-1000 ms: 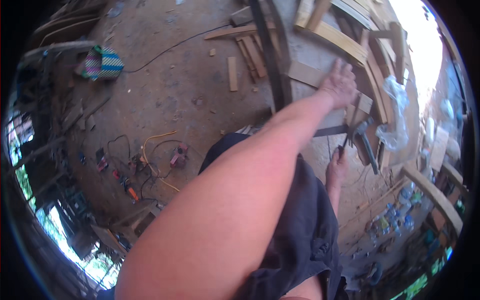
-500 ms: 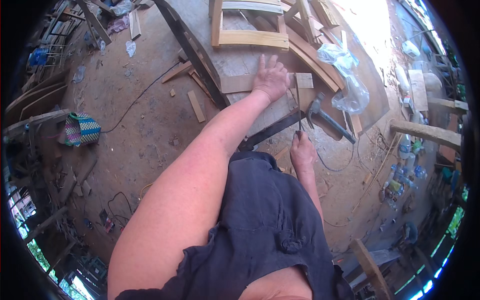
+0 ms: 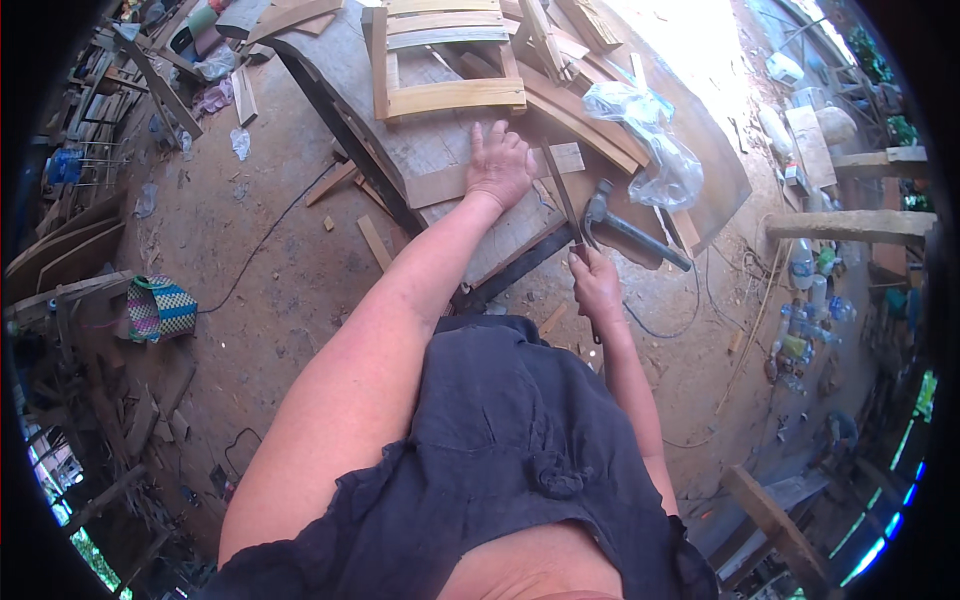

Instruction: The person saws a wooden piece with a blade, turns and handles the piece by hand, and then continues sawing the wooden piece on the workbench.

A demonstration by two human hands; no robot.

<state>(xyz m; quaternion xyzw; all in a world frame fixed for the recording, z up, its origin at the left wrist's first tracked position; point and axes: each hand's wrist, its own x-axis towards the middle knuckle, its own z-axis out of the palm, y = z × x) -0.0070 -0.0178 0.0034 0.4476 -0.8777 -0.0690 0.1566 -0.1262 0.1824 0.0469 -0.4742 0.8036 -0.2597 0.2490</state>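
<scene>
The left hand (image 3: 500, 165) is pressing open and flat on a plank (image 3: 455, 185) on the desk (image 3: 340, 60). The right hand (image 3: 597, 285) is gripping a chisel (image 3: 562, 195), blade angled toward the left fingers; a slip could cut them. A hammer (image 3: 625, 225) is lying just beside.

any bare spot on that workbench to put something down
One bare patch: the grey bench top left of the wooden frame. Crowded elsewhere: the left hand presses a flat strip, with hammer and plastic bag beside the right hand.
</scene>
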